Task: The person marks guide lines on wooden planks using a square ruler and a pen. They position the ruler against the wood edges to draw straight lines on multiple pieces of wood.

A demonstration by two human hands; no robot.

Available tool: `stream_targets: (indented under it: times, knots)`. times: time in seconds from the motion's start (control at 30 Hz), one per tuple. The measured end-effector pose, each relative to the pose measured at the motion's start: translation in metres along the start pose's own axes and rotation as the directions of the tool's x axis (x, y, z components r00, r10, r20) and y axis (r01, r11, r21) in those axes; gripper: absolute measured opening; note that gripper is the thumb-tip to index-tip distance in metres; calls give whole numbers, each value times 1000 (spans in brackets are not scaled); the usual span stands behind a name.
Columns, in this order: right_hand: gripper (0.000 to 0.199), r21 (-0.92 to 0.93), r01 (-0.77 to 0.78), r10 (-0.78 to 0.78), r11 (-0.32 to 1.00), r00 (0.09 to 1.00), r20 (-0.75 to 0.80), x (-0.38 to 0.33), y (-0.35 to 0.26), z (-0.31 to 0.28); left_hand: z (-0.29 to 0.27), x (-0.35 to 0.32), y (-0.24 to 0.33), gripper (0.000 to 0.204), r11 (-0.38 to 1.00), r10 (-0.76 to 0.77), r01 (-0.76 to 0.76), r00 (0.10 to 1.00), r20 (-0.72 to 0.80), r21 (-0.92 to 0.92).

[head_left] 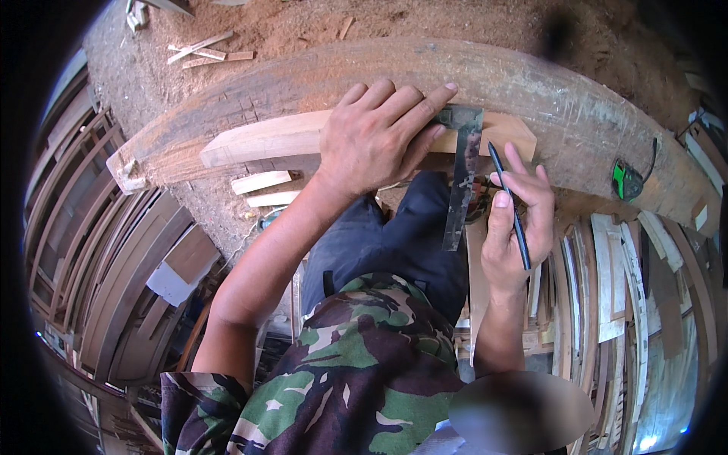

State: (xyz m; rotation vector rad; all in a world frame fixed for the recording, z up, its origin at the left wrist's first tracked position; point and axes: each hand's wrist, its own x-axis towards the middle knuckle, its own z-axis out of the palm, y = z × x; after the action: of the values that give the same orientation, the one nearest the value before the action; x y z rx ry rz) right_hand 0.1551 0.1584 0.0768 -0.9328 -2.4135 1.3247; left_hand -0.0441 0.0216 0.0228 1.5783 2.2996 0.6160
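Heavy worn beam [576,98] spanning the scene; pale wooden board [265,140] lying along its near edge. Left hand [375,136], fingers spread, presses a metal square [462,174] flat on the board. Right hand [516,227], beside the square, grips a dark pencil [509,201].

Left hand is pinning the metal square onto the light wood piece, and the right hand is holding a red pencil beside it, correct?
Not quite: the head view shows the pencil in the right hand is black, not red. The left hand does pin the metal square onto the light wood piece.
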Motion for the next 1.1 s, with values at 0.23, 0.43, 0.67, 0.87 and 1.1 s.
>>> stream_targets:
  times: [0.23,0.43,0.67,0.87,1.1]
  knots:
    - [18,-25,-6,6,1000,1000,9,0,-1,2,0,-1,0,58,1000,-9,9,1000,-3,8]
    - [19,-66,-3,3,998,1000,12,-1,-1,1,1,-1,1,56,1000,-4,4,1000,3,23]
    - [19,-80,-17,17,997,1000,4,0,-2,3,0,1,1,53,1000,0,0,1000,-15,8]
    - [18,-141,33,-27,989,998,51,3,-4,-1,1,1,1,47,1000,-2,2,999,-32,-10]
    - [4,-177,67,-50,982,994,99,-5,-1,-13,1,1,1,44,1000,-4,4,1000,-21,-20]
